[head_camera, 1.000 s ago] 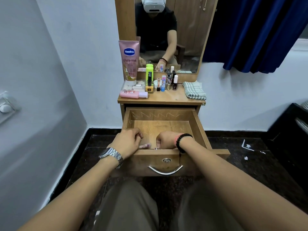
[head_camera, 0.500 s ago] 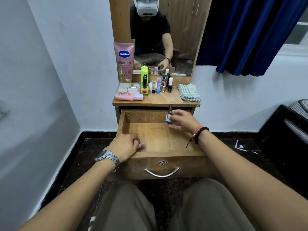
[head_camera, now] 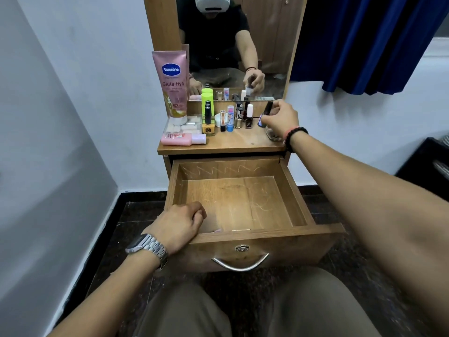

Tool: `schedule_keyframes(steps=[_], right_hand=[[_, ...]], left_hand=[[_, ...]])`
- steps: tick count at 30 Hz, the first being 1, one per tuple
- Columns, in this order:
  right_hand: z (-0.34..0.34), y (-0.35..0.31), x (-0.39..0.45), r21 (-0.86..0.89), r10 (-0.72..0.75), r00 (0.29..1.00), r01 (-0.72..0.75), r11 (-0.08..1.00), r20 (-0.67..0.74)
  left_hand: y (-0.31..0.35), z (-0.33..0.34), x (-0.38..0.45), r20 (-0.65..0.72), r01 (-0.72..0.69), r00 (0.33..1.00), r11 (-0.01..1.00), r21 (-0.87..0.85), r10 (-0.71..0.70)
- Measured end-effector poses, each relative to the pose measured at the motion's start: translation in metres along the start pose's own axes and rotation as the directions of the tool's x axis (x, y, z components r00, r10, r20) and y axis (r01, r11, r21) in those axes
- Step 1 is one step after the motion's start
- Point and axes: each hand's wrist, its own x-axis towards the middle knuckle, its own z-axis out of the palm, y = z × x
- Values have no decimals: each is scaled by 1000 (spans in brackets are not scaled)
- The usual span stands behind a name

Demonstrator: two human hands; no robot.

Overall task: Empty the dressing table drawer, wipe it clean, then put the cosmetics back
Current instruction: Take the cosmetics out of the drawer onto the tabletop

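One pulled-out wooden drawer (head_camera: 301, 198), scratched pale inside.

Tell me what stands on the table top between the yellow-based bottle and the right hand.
Head view: between the yellow-based bottle and the right hand stands a row of small cosmetics, among them a blue-capped tube and a white-capped nail polish.

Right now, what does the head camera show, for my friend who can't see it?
A person's right hand sets a small bottle on a wooden dressing table beside other cosmetics. The left hand rests curled on the front corner of the open drawer.
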Motion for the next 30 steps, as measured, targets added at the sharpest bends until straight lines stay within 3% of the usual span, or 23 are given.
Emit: schedule_keyframes(steps=[6, 19, 22, 25, 27, 29, 30], right_hand=[[0, 8, 47, -215, -13, 1000, 11, 977, -8], [36, 24, 88, -329, -60, 997, 72, 942, 46], [35, 28, 85, -315, -48, 998, 54, 947, 28], [21, 29, 64, -150, -119, 973, 90, 985, -198], [6, 23, 36, -63, -222, 925, 213, 975, -308], [-5, 16, 2, -42, -335, 896, 338, 940, -293], [-8, 15, -16, -36, -384, 898, 386, 922, -215]], left_hand=[[-2, 2, 1, -16, -9, 1000, 1000, -30, 8], [-9, 8, 3, -25, -4, 1000, 999, -40, 3], [-7, 8, 2, -3, 2, 1000, 999, -33, -2], [-6, 5, 1, 18, 9, 1000, 999, -46, -9], [-6, 4, 0, 22, 18, 1000, 999, -42, -17], [-5, 4, 1, 22, 9, 1000, 1000, -28, -9], [-5, 4, 2, 22, 7, 1000, 1000, -25, -6]])
